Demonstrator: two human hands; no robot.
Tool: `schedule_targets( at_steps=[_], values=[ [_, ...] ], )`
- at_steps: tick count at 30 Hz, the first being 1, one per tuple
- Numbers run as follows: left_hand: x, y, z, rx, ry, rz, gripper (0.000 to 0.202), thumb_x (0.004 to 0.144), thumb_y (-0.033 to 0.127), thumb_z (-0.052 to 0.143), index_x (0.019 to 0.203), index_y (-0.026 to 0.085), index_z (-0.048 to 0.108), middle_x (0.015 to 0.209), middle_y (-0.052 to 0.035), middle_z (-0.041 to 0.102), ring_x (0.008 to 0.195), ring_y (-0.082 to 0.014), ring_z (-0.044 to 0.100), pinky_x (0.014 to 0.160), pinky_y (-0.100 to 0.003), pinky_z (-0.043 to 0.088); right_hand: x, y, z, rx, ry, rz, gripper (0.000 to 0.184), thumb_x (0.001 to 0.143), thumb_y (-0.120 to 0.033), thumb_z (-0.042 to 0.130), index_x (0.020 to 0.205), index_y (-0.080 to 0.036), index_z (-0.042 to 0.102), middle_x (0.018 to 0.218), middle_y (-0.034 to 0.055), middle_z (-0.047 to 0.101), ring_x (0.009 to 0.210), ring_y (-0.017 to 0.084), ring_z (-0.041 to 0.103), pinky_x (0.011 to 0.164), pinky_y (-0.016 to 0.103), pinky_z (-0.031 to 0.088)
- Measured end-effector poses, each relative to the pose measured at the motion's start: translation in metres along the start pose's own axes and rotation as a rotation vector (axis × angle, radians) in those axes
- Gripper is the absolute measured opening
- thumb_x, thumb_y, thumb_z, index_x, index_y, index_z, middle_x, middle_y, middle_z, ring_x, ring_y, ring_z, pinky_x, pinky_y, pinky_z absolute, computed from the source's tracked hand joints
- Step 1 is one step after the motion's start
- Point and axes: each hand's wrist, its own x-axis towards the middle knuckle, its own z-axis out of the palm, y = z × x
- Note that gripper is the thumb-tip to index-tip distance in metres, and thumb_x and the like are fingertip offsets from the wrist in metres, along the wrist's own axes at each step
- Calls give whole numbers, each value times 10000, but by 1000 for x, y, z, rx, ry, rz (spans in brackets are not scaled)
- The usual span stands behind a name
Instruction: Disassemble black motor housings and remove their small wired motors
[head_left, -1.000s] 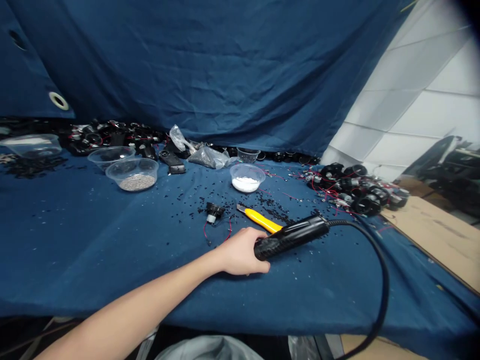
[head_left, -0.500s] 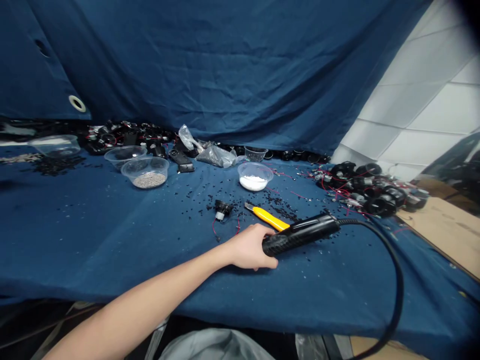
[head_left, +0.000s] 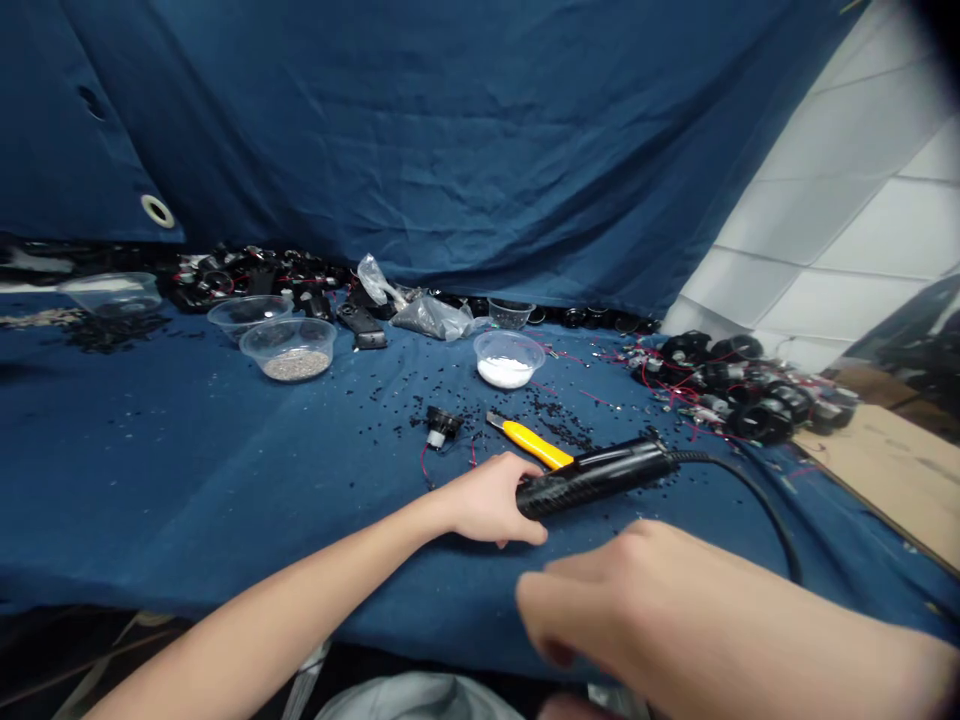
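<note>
My left hand [head_left: 499,500] is closed round the near end of a black corded cylindrical tool [head_left: 592,478], which lies slanted over the blue cloth. Its front end is hidden in the hand, and its cable runs off to the right. My right hand [head_left: 630,610], blurred, hovers low in front of the tool with its fingers bent; whether it holds anything is unclear. Behind the tool lies a yellow utility knife [head_left: 536,443], blade toward the left. A small black part with a white piece and red wires [head_left: 442,425] sits left of the knife.
Tiny black pieces [head_left: 559,415] are scattered round the knife. Farther back stand a clear bowl of white material [head_left: 504,374] and a clear bowl of greyish bits [head_left: 297,364]. A heap of black parts with red wires [head_left: 739,385] lies at right, by a cardboard sheet [head_left: 885,475].
My right hand has come into view from the lower right, in front of the tool and its cable. The left hand keeps its grip on the tool.
</note>
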Motion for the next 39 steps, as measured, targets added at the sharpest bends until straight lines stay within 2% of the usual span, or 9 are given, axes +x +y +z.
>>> schedule_targets(
  at_steps=[2, 5, 7, 10, 16, 20, 24, 31, 39],
  values=[
    [0, 0, -3, -17, -3, -8, 274, 633, 210, 704, 864, 146, 571, 628, 44, 533, 425, -101, 516, 365, -181, 374, 8, 0, 4, -153, -212, 89, 204, 587, -253, 831, 555, -255, 630, 557, -2, 600, 497, 131, 499, 450, 257, 321],
    [-2, 7, -8, -67, -18, -36, 310, 649, 247, 723, 899, 142, 571, 663, 42, 548, 403, -80, 478, 369, -184, 365, 11, 23, 19, -141, -398, 355, 181, 732, -334, 699, 625, -205, 632, 514, -4, 577, 447, 120, 503, 445, 239, 333],
    [-6, 17, -10, -41, -5, -15, 294, 655, 238, 720, 901, 142, 591, 690, 35, 568, 449, -87, 498, 420, -195, 397, 12, 46, 29, 166, -266, 439, 282, 793, -440, 655, 939, -198, 657, 680, 16, 657, 508, 134, 578, 487, 239, 412],
    [-13, 39, -11, 105, 51, 129, 272, 653, 197, 719, 910, 154, 642, 793, -1, 656, 654, -146, 603, 580, -221, 462, 22, 68, 41, 662, 69, 248, 572, 742, -516, 720, 1195, -207, 557, 1009, 81, 681, 767, 194, 678, 596, 274, 515],
    [-24, 57, -40, 272, 388, 172, 530, 787, 418, 681, 1252, 214, 529, 849, -20, 712, 747, -193, 656, 674, -270, 479, 68, 53, 44, 961, 487, 81, 454, 659, -471, 817, 963, -167, 671, 797, 40, 698, 589, 131, 641, 520, 219, 514],
    [-21, 29, -82, 663, 785, -100, 575, 822, 613, 561, 1174, 159, 591, 816, -73, 711, 787, -277, 661, 729, -361, 473, 111, 48, 38, 1000, 759, -19, 409, 599, -431, 849, 824, -152, 651, 647, 1, 653, 428, 92, 547, 420, 207, 470],
    [-15, -7, -93, 910, 680, -336, 674, 798, 768, 422, 947, 161, 675, 917, -161, 715, 893, -382, 656, 704, -400, 472, 145, 66, 32, 1021, 948, -86, 360, 653, -457, 802, 713, -142, 639, 667, 22, 673, 370, 41, 413, 304, 179, 293],
    [-8, -36, -82, 892, 591, -294, 539, 713, 678, 609, 911, 180, 668, 926, -143, 718, 895, -356, 664, 704, -356, 473, 149, 92, 19, 1081, 881, -64, 456, 628, -567, 769, 684, -142, 614, 615, 37, 673, 329, 32, 366, 285, 171, 203],
    [-5, -24, -76, 480, 518, 40, 428, 719, 443, 708, 1023, 166, 593, 992, -60, 686, 928, -243, 638, 841, -330, 484, 139, 78, 6, 1226, 870, -70, 457, 623, -586, 725, 654, -163, 555, 582, 10, 637, 320, 9, 300, 299, 156, 137]
  ],
)
